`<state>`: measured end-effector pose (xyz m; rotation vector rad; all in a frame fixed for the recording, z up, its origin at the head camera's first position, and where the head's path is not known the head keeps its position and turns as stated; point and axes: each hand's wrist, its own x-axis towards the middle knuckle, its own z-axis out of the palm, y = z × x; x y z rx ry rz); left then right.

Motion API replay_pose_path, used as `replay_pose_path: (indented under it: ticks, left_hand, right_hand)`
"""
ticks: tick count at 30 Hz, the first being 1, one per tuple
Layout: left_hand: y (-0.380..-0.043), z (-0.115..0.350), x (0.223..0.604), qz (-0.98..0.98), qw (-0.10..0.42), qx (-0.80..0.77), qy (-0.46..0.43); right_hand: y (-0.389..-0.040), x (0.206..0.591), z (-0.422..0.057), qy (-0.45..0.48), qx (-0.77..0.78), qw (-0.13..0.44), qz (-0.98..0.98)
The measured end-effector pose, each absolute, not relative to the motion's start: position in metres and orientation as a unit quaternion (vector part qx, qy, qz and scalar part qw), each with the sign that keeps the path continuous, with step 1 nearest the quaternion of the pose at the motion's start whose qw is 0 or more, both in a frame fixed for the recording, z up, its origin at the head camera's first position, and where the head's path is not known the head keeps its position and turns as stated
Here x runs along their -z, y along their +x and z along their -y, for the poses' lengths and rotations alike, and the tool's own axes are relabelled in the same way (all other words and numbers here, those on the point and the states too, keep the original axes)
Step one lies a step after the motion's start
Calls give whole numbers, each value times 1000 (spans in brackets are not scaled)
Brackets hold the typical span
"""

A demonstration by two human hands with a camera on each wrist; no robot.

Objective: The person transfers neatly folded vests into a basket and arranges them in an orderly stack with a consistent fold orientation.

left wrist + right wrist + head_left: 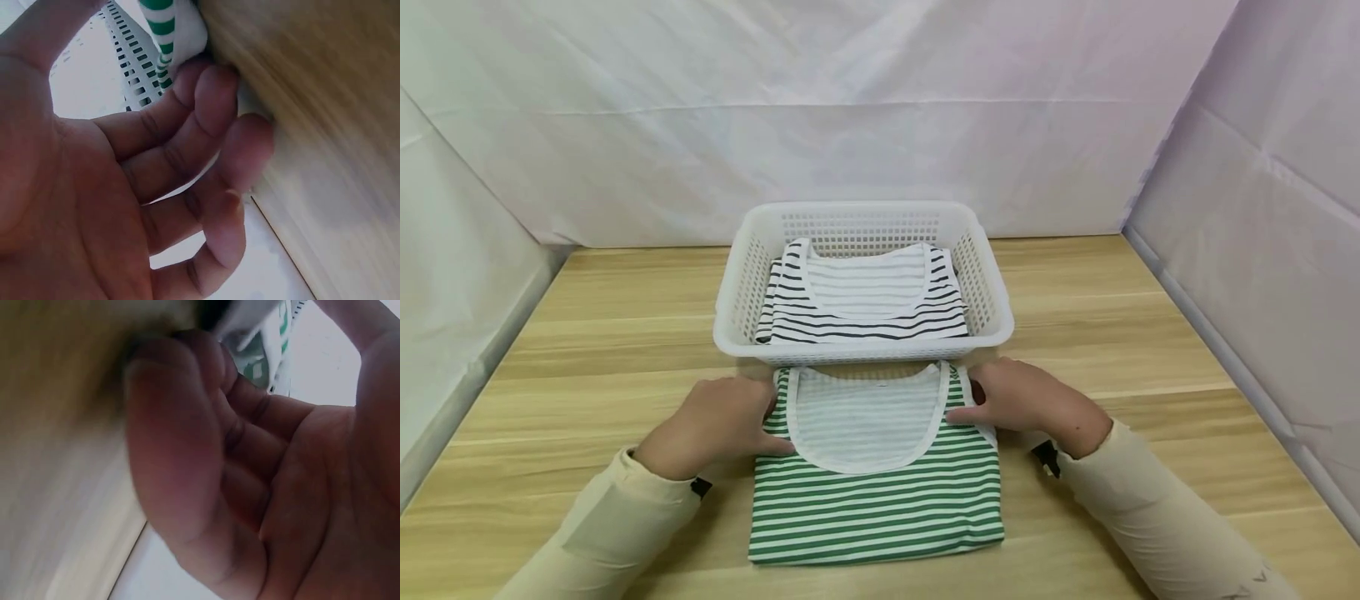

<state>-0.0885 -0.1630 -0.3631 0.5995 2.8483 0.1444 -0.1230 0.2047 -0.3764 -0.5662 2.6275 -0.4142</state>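
A folded green-and-white striped tank top (880, 508) lies on the table, its white-bound scoop neck toward the basket. At its upper left side my left hand (718, 425) grips the edge, thumb lying on top near the neckline. Opposite, my right hand (1026, 400) holds the upper right edge the same way, thumb over the stripes. In the left wrist view, curled fingers (215, 103) are at the striped cloth's edge, close to the tabletop. The right wrist view shows bent fingers (172, 437) low against the wood, with their tips partly hidden by the cloth.
Just beyond the tank top stands a white perforated plastic basket (1000, 321). Inside it lies a folded black-and-white striped tank top (865, 329). The wood-grain table (625, 333) is bordered by white sheeting (865, 150) at the back and both sides.
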Motion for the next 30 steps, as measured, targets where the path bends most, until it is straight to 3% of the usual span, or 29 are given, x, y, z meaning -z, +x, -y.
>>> replay_pose_path:
  ticks: [11, 21, 30]
  left_hand:
    - [-89, 159, 367, -963, 157, -95, 199]
    - [-87, 150, 370, -970, 141, -88, 179]
    - [-87, 143, 371, -964, 160, -114, 181]
  right_hand:
    - [-123, 382, -200, -219, 212, 230, -924]
    - [-122, 383, -198, -235, 233, 229, -916]
    - [-121, 384, -195, -256, 221, 229, -913]
